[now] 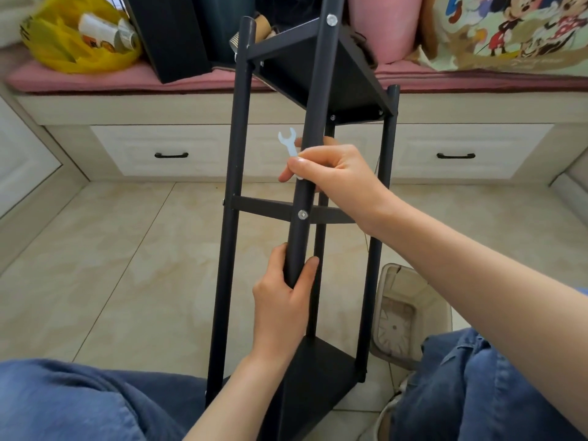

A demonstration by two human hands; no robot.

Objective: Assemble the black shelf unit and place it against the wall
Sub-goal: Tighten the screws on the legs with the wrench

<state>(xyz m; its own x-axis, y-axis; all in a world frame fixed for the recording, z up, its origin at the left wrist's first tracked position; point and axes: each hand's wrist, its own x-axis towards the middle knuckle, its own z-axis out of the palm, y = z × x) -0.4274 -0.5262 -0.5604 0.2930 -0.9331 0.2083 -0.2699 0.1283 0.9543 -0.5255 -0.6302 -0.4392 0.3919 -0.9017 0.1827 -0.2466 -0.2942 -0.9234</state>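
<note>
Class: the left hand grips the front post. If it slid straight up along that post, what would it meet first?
The left hand would likely first meet the silver bolt where the crossbar crosses the post, below the right hand holding the small wrench.

One head cam, wide-angle, looking fwd & down, close range.

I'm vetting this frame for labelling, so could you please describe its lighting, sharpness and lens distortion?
Head view: soft, even light, no hard shadows on the floor tiles; the left hand gripping the pole and the right hand holding the wrench are sharp; the yellow bag in the top-left corner is smeared; the bench front bows from wide-angle distortion.
</note>
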